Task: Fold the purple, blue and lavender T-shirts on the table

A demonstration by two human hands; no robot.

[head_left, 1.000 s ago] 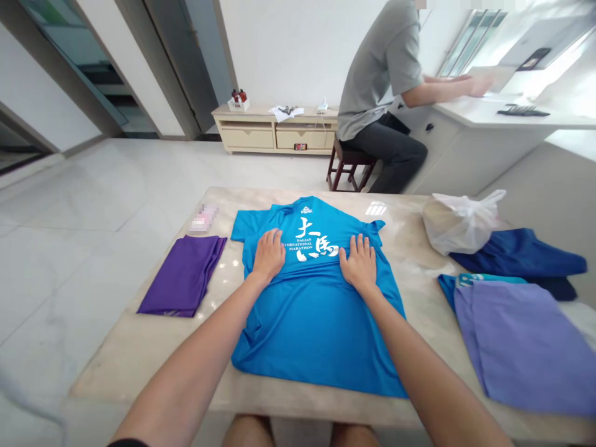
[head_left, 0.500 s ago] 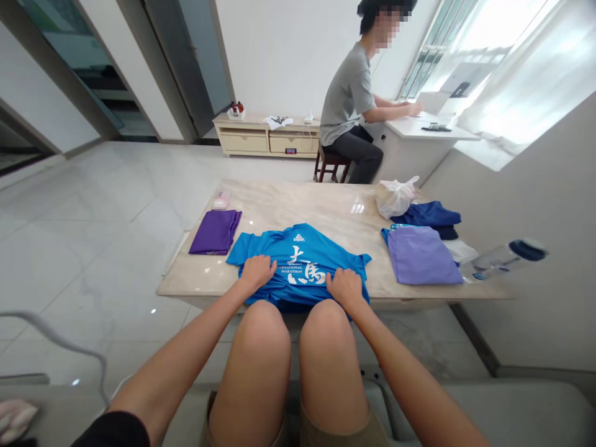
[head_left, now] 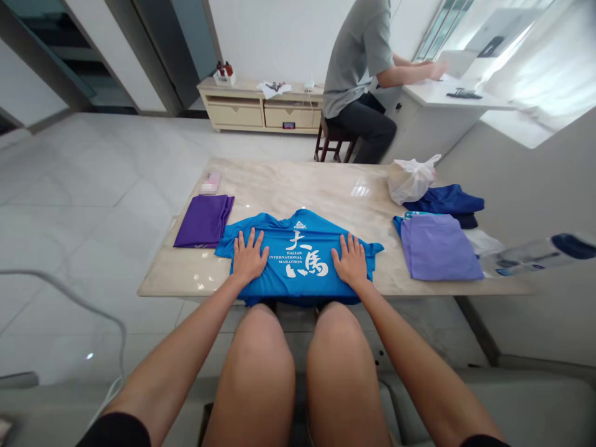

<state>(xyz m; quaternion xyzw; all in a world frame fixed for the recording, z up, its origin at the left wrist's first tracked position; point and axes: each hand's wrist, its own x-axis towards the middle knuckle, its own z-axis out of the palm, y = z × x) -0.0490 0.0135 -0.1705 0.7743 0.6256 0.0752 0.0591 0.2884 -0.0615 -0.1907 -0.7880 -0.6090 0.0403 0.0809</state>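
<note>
A blue T-shirt [head_left: 298, 282] with white lettering lies spread on the marble-look table [head_left: 298, 180], its neck toward the far side and its lower part hanging over the near edge. My left hand [head_left: 249, 256] rests flat on the shirt's left side, fingers spread. On the right side of the print, my right hand [head_left: 351, 258] also presses flat with its fingers apart. Neither hand grips the cloth. Left of the shirt sits a folded purple garment [head_left: 203, 221].
At the table's right are a folded lavender garment [head_left: 440, 248], dark blue clothing [head_left: 444, 200], a white plastic bag [head_left: 412, 180] and a clear bottle [head_left: 535, 256]. A small pink item [head_left: 210, 183] lies far left. Beyond, a person [head_left: 358, 68] sits on a stool at a desk.
My hands have gone from curled on the cloth to flat with fingers spread, and sit a little farther apart. The shirt's front looks smoother. The camera view has tilted down.
</note>
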